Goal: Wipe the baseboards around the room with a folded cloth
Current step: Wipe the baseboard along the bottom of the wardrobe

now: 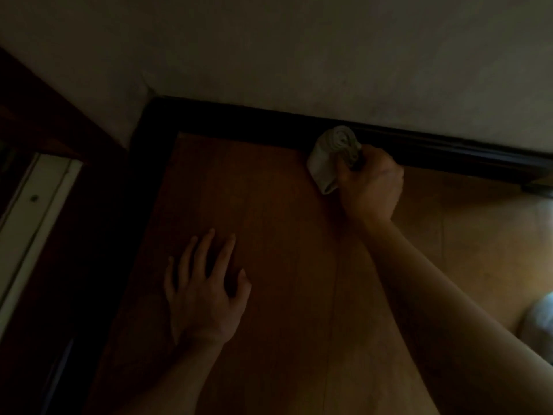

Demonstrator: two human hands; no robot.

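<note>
- The pale, bunched-up fabric cloth (327,158) sits right at the foot of the wall, its rolled upper end pushed against the dark, glossy baseboard (239,124) and its lower folds hanging down onto the floor boards.
- The right hand (371,187) has it in a fist: fingers curled tight round the cloth's near end, knuckles toward the baseboard, the bare forearm reaching in from the lower right.
- That baseboard runs along the far wall from a corner on the left out to the right edge of the room; a second dark strip turns at the corner and comes down the left side of the floor.
- The left hand (206,289) lies flat on the reddish-brown wooden plank floor (284,229), palm down, fingers straight and fanned apart, holding nothing, well apart from the cloth.
- Above the baseboard rises a plain, off-white plaster wall (299,55), dim in this light.
- On the far left there is a white painted frame (36,211) set aslant, with dark brown woodwork (45,115) above it; it is too dark there to tell more.
- At the right edge, on the brighter part of the floor, lies a whitish, blurred shape (540,324) that I can't make out.
</note>
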